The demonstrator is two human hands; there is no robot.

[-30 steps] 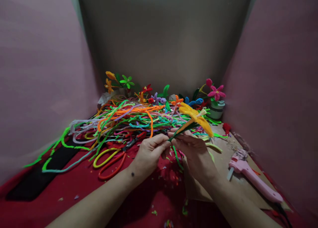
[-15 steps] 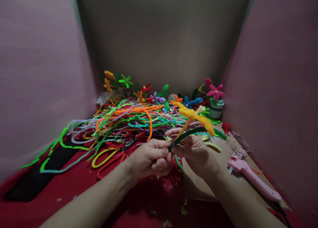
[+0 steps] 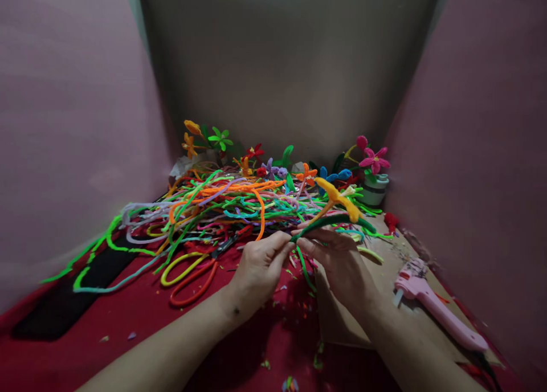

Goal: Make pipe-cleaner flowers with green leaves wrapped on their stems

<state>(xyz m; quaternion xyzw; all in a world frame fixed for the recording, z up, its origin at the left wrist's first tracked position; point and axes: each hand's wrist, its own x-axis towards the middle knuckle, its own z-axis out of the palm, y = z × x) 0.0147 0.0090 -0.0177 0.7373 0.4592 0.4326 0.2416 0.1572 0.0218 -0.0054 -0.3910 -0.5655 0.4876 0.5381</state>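
Between my hands is a yellow-orange pipe-cleaner flower (image 3: 335, 197) with a pale centre and an orange stem. A dark green pipe cleaner (image 3: 329, 220) arches beside that stem and meets it at my fingertips. My left hand (image 3: 265, 262) pinches the dark green pipe cleaner near its lower end. My right hand (image 3: 335, 258) holds the flower's stem base, thumb and fingers pressed together around it; parts of the fingers are hidden. Just left of my left hand lie scissors (image 3: 192, 281) with yellow and red handles.
A heap of colourful pipe cleaners (image 3: 222, 204) spreads across the red cloth (image 3: 141, 335). Finished flowers stand behind it, one in a pale pot (image 3: 375, 190). A pink glue gun (image 3: 442, 309) rests on cardboard (image 3: 342, 318) at right. A black strip (image 3: 72, 298) lies at left.
My left hand has turned over, knuckles now upward, its fingers closer to the stem base. The flower has tilted and sits slightly further right. The view has shifted a little.
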